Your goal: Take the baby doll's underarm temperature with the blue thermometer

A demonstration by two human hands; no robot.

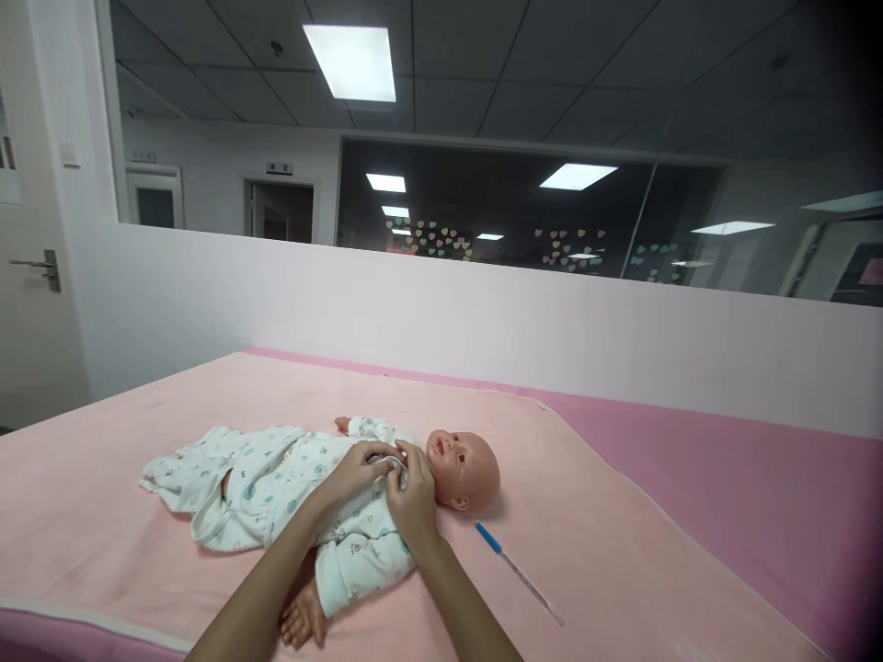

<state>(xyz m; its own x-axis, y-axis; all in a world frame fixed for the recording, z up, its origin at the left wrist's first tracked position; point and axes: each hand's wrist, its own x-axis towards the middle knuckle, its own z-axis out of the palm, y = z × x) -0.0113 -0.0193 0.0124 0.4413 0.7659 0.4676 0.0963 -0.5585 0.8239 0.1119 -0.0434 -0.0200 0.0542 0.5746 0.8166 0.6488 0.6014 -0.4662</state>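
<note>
A baby doll [466, 471] lies on its back across the pink sheet, head to the right. It wears a white patterned top [365, 553] and matching pants [249, 476]. Both my hands meet at the top's collar, just below the doll's chin. My left hand [360, 471] has its fingers bent and pinched on the cloth. Opposite it, my right hand [412, 492] also grips the collar edge with curled fingers. The fingertips of the two hands nearly touch, and they partly hide the fastening there. One doll hand [303, 618] sticks out of the near sleeve.
A thin clear stick with a blue end, like a thermometer or pen [519, 572], lies right of the doll. The light pink sheet [621, 561] covers a darker pink mat [779, 496]. Behind stands a low white wall [483, 322] with glass above; a door [41, 276] is at left.
</note>
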